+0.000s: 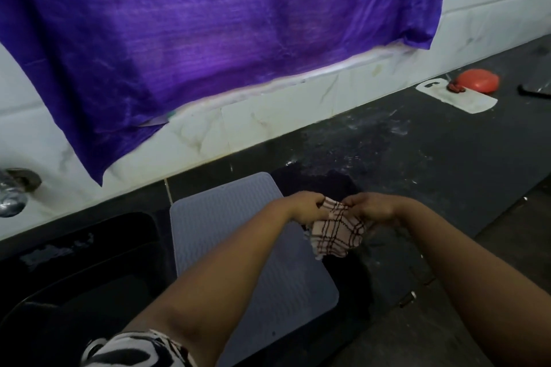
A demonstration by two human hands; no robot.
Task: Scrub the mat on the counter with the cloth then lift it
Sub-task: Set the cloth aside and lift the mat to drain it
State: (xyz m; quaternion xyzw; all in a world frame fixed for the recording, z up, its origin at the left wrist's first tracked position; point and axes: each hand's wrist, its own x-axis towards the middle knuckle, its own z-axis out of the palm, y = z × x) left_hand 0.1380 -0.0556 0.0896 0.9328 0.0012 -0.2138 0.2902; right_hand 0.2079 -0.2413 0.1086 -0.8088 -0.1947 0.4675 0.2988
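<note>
A grey ribbed mat lies flat on the dark counter, just right of the sink. A pink checked cloth hangs bunched above the mat's right edge. My left hand pinches the cloth's upper left part. My right hand grips its upper right part. Both forearms reach in from the bottom of the view, and my left forearm covers the middle of the mat.
A black sink lies to the left with a tap on the tiled wall. A purple sheet hangs above. Far right on the counter sit a white cutting board and a red lid. A wet patch lies behind the cloth.
</note>
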